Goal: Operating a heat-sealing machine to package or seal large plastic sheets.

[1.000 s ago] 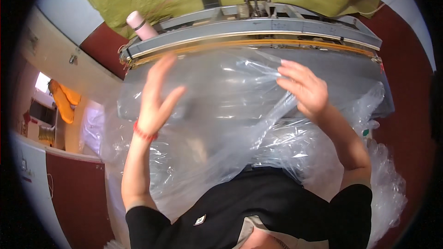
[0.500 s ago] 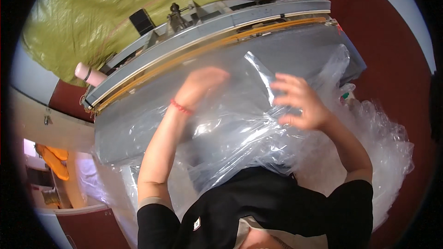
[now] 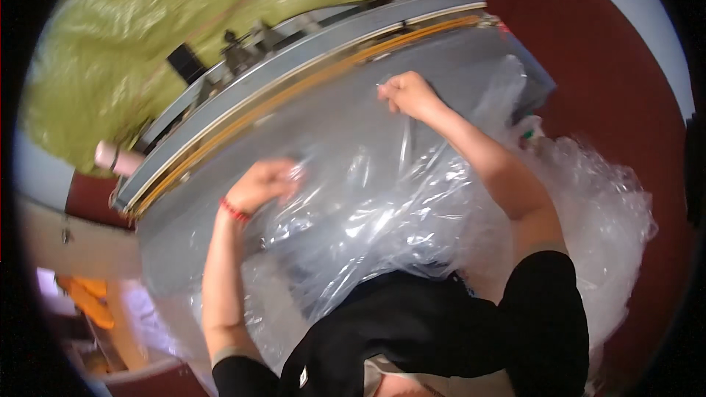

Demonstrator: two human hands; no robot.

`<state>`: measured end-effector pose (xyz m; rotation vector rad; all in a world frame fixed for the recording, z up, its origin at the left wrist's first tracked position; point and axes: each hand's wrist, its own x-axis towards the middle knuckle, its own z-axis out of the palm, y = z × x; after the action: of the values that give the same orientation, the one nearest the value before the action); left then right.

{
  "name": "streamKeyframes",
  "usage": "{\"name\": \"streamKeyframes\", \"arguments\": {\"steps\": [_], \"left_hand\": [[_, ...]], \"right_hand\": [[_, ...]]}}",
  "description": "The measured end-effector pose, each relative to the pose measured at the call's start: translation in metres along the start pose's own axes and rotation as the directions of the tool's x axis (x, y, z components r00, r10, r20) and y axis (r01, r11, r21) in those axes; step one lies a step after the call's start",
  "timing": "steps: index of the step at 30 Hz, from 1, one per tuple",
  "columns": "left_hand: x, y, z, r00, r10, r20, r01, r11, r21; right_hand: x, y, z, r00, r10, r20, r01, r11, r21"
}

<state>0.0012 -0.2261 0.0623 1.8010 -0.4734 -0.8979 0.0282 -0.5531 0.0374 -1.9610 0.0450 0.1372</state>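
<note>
Clear plastic film is being pinched in the closed thumb and fingers of the right hand, while the left hand is curling its fingers partway in, film gleaming at their tips; blur is hiding whether they are gripping. A red bracelet is circling the left wrist. Beneath both hands, the film is spreading over a grey worktop and bunching toward the black shirt. Beyond, a metal frame is edging the worktop, with a pink cylinder lying at its left end.
</note>
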Motion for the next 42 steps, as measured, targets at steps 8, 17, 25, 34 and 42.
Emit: {"name": "streamKeyframes", "arguments": {"steps": [8,17,25,34,42], "left_hand": [[-0.036,-0.043,-0.027,0.967,-0.067,-0.246,0.084,0.995,0.06],[-0.051,-0.047,-0.032,0.946,-0.052,-0.32,0.116,0.976,0.185],[-0.137,-0.069,-0.059,0.881,-0.041,-0.472,0.182,0.949,0.259],[-0.113,-0.107,-0.069,0.521,0.086,-0.849,0.192,0.958,0.214],[-0.101,-0.125,-0.059,0.262,0.378,-0.888,0.263,0.857,0.442]], "right_hand": [[-0.01,0.102,-0.147,0.718,-0.303,-0.626,-0.425,0.522,-0.74],[-0.007,0.136,-0.211,0.398,-0.329,-0.856,-0.544,0.666,-0.51],[0.004,0.138,-0.213,0.607,-0.162,-0.778,-0.524,0.654,-0.546],[-0.008,0.18,-0.305,0.538,-0.336,-0.773,0.001,0.917,-0.398],[-0.064,0.126,-0.321,0.539,-0.293,-0.79,0.189,0.956,-0.225]]}}
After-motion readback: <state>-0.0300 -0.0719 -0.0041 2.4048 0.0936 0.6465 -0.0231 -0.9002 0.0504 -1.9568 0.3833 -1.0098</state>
